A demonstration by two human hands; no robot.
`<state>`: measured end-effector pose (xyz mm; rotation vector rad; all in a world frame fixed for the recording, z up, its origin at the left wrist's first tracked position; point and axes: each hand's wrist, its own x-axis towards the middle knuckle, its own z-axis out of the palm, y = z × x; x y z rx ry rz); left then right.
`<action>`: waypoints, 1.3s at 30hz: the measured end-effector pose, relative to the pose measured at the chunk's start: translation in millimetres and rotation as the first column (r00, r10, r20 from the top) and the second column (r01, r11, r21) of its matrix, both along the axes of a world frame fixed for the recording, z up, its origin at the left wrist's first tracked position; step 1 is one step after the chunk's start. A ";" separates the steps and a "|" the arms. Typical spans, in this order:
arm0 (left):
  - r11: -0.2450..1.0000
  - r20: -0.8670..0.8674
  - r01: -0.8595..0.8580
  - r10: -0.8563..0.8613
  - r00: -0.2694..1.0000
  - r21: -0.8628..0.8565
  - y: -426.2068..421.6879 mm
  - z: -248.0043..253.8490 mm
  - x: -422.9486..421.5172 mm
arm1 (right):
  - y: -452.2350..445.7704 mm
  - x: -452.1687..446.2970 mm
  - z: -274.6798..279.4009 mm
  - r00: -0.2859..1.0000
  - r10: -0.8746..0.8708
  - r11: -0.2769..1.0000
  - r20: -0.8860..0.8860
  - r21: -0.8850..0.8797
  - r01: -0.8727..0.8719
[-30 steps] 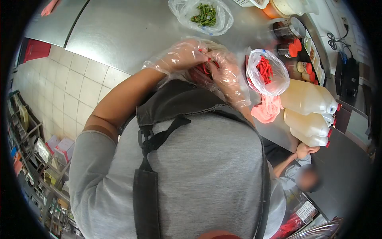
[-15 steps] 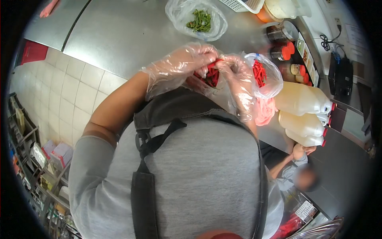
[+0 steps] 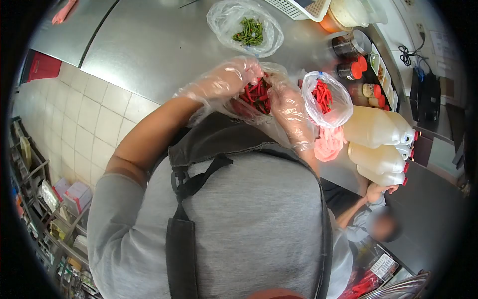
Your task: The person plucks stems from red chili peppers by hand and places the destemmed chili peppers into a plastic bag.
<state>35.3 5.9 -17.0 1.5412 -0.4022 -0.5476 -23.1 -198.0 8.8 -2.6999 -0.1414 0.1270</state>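
Observation:
A clear plastic bag of red chillies point(image 3: 257, 98) lies open against my apron, between my two hands. My left hand point(image 3: 234, 77), in a clear plastic glove, is at the bag's far left side with its fingers curled in; anything inside them is hidden. My right hand point(image 3: 290, 107), gloved the same way, has its fingers bent at the right edge of the chillies, and their tips are hard to see. Just right of it stands a second clear bag with red chillies point(image 3: 322, 97). Farther back, another bag holds thin green stems point(image 3: 250, 32).
A pink plastic bag point(image 3: 329, 144) and large jugs of pale yellow liquid point(image 3: 373, 124) are at the right. Red-lidded jars point(image 3: 351, 70) and a white basket point(image 3: 303, 9) stand farther back on the steel table point(image 3: 149, 45). A co-worker's arm point(image 3: 356, 207) shows at lower right.
My hands have moved apart, the left a little leftward, the right downward. More of the chillies in the bag between them shows. The chilli pinched between my fingertips no longer shows there.

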 end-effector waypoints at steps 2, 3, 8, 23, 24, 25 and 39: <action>0.958 0.397 -0.064 -0.055 0.916 0.281 -3.9 -9.8 -1.1 | 0.7 1.9 2.2 0.999 -0.003 0.999 0.040 0.043 0.001; 0.957 0.398 -0.064 -0.056 0.916 0.282 -3.9 -7.7 -2.8 | 0.9 2.2 2.6 0.997 -0.014 0.996 0.081 0.089 0.007; 0.895 0.326 -0.065 -0.093 0.941 0.442 4.0 -4.5 1.9 | -8.5 6.8 -20.9 0.998 -0.020 0.999 0.055 -0.034 0.022; 0.820 0.343 -0.004 -0.235 0.910 0.572 -4.7 0.5 10.3 | -3.3 -5.0 -5.8 0.998 -0.051 0.939 0.029 0.342 0.038; 0.821 0.343 -0.001 -0.237 0.909 0.571 -4.0 5.9 10.6 | -2.9 -8.3 1.0 0.987 -0.158 0.876 0.023 0.464 0.129; 0.912 0.316 -0.051 -0.088 0.945 0.407 -2.7 14.1 11.7 | -1.7 -8.9 6.5 0.986 -0.163 0.876 0.023 0.464 0.134; 0.997 0.170 -0.073 0.075 0.983 -0.021 -5.8 45.8 -6.6 | 31.9 -9.2 44.6 0.932 -0.156 0.559 -0.329 0.749 0.357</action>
